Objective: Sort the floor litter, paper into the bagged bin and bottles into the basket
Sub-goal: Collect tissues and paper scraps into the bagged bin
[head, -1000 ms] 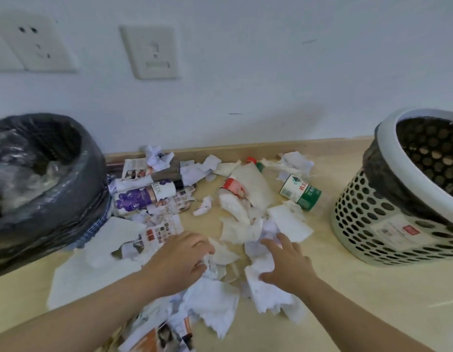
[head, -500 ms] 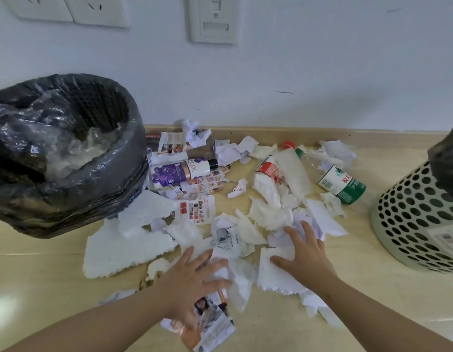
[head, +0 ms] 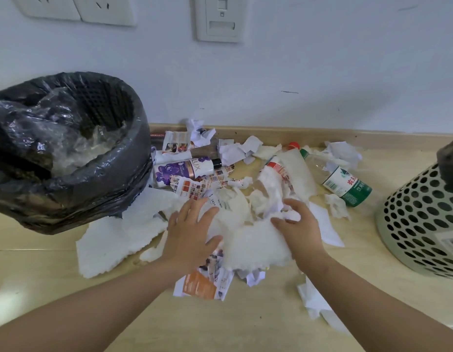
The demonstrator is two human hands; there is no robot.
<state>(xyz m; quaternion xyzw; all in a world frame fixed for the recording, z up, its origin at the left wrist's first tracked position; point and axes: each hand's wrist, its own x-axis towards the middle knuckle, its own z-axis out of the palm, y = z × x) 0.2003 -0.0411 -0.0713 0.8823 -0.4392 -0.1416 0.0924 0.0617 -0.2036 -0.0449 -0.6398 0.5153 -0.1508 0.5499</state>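
**Crumpled white tissue paper [head: 248, 240] heaped between two hands**

Paper scraps lie scattered over the pale wood-look floor [head: 220, 326], and the tissue heap sits in the middle of them, off the wall and between the two containers. The left hand [head: 189, 237] lies on the heap's left side, fingers spread and fairly straight, thumb against the paper. The right hand [head: 300, 229] grips the heap's right side, fingers curled over its top edge. A printed leaflet with an orange panel [head: 201, 284] pokes out from beneath the left hand. At the left stands the round bin lined with a black plastic bag [head: 93, 191]; the pale perforated plastic basket [head: 418, 224] stands at the right edge. Near the skirting lie a purple-and-white shampoo bottle [head: 184, 170], just beside the bin, and a clear water bottle with a green-and-white label [head: 347, 186], nearer the basket.
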